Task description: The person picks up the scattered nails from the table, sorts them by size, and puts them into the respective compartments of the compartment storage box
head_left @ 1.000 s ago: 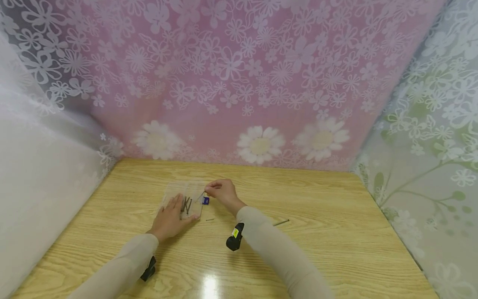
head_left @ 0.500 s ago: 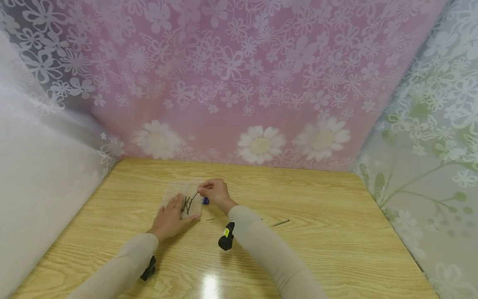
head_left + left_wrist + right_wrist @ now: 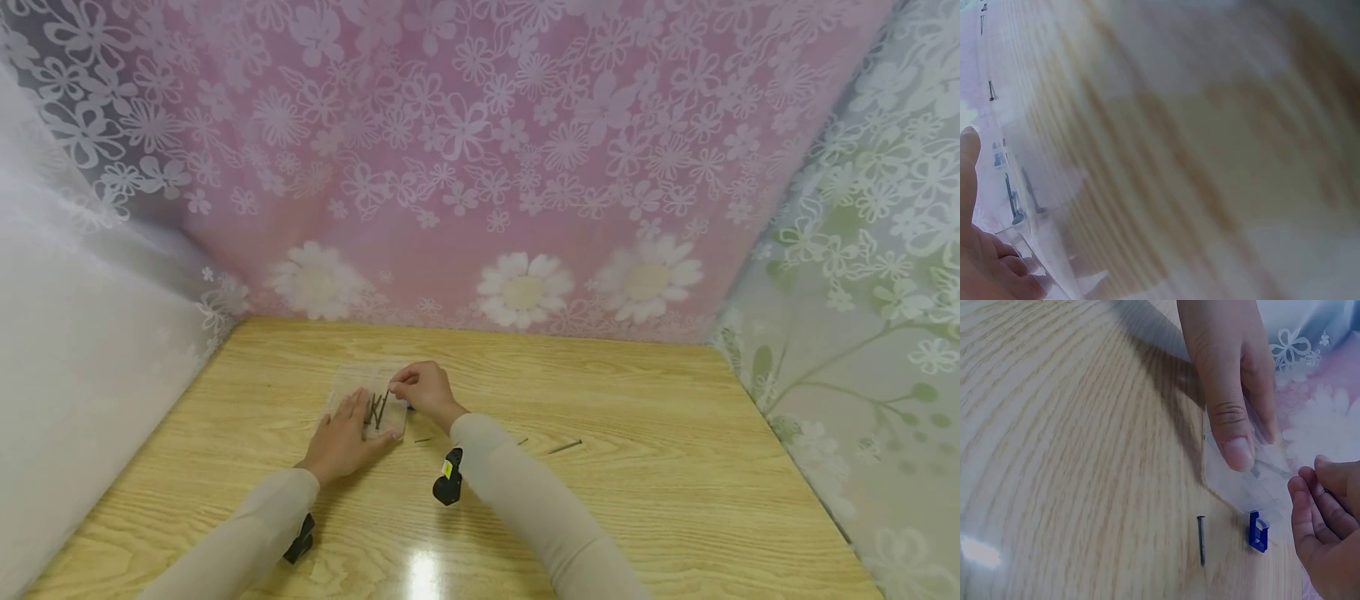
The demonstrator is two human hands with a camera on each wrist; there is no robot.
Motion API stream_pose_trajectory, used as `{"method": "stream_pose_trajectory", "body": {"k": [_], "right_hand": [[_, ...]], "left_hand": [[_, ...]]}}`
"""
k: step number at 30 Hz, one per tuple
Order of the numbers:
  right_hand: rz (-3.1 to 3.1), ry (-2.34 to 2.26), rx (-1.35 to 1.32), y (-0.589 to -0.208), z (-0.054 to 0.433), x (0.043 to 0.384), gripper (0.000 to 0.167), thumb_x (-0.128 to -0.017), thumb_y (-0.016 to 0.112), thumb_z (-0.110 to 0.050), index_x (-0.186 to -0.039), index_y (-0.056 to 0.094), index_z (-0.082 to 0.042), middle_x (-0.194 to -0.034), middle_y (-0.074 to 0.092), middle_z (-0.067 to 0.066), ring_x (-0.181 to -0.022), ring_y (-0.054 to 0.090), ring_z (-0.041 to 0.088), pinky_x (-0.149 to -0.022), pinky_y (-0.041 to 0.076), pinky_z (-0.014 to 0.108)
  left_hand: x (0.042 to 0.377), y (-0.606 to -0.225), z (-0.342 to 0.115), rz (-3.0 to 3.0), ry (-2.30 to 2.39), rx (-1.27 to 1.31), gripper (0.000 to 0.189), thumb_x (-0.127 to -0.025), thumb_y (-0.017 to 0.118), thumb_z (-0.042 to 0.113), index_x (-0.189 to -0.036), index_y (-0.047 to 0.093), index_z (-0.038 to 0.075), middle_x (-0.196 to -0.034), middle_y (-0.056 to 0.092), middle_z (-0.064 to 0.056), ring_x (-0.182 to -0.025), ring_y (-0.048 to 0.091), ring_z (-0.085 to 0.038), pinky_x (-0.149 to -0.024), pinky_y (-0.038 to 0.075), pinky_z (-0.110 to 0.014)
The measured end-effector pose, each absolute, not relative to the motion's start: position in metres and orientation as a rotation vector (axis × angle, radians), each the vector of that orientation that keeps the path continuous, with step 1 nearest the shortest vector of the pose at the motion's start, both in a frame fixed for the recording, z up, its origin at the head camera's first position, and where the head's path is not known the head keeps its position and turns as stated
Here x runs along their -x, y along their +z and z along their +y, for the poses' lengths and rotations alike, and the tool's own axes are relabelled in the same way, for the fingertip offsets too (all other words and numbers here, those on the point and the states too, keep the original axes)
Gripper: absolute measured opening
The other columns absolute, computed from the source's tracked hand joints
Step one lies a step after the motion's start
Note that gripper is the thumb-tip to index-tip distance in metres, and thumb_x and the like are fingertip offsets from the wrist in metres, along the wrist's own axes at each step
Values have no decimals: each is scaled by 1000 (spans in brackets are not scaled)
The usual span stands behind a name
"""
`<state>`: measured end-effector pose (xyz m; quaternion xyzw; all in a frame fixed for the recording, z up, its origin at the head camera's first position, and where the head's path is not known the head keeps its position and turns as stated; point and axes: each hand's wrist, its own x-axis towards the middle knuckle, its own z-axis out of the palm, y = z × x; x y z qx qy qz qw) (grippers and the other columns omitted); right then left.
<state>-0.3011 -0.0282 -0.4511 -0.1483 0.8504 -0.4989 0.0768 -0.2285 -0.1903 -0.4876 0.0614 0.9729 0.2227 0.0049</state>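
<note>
My left hand lies across a shallow clear plastic box, fingers stretched over it and thumb at its near right edge. Several dark nails lie inside the box. At the box's right side, my right hand pinches a nail between thumb and fingertips, its lower end pointing down among the others. In the right wrist view a blue clasp sticks out from the box's edge, close to the right hand.
On the wooden table a short nail lies just right of the box. A longer nail and a small one lie farther right, beside the right sleeve. A pink flowered curtain hangs behind the table.
My right hand has moved left over the box, bringing the pinched nail in among the others; the nail has tipped more upright. The left hand has stayed put.
</note>
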Motion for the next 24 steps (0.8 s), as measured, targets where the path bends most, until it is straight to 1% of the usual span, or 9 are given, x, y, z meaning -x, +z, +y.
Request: {"method": "stream_pose_trajectory", "body": {"k": [5, 10, 15, 20, 24], "right_hand": [[2544, -1459, 478, -451, -28, 297, 9, -90, 68, -12, -93, 75, -6, -86, 71, 5, -77, 68, 16, -62, 54, 22], [2558, -1426, 534, -449, -21, 295, 12, -90, 68, -14, -97, 75, -6, -92, 72, 5, -78, 66, 13, -64, 53, 22], [2576, -1374, 581, -452, -6, 297, 14, -90, 69, -17, -98, 76, -8, -95, 72, 3, -83, 66, 13, -71, 54, 26], [2576, -1317, 559, -456, 15, 297, 15, -90, 69, -21, -100, 76, -12, -98, 71, 0, -90, 65, 13, -78, 53, 31], [2570, -1277, 551, -456, 37, 294, 19, -91, 68, -23, -104, 74, -11, -102, 71, 0, -94, 64, 15, -81, 53, 33]], "left_hand": [[230, -488, -191, 3043, 705, -201, 103, -87, 52, 67, -151, 16, -4, -156, 19, -23, -142, 20, -41, -109, 14, -68], [230, -487, -191, 3042, 697, -187, 103, -86, 52, 68, -151, 15, -4, -156, 19, -24, -142, 20, -42, -109, 14, -67], [230, -489, -191, 3038, 692, -188, 103, -87, 52, 66, -151, 14, -4, -156, 18, -25, -142, 19, -42, -109, 12, -67], [230, -490, -191, 3040, 687, -187, 103, -87, 52, 66, -151, 14, -5, -156, 17, -25, -143, 18, -42, -110, 11, -67], [229, -489, -191, 3034, 692, -183, 103, -87, 52, 67, -151, 13, -5, -156, 17, -24, -143, 17, -42, -111, 10, -66]]}}
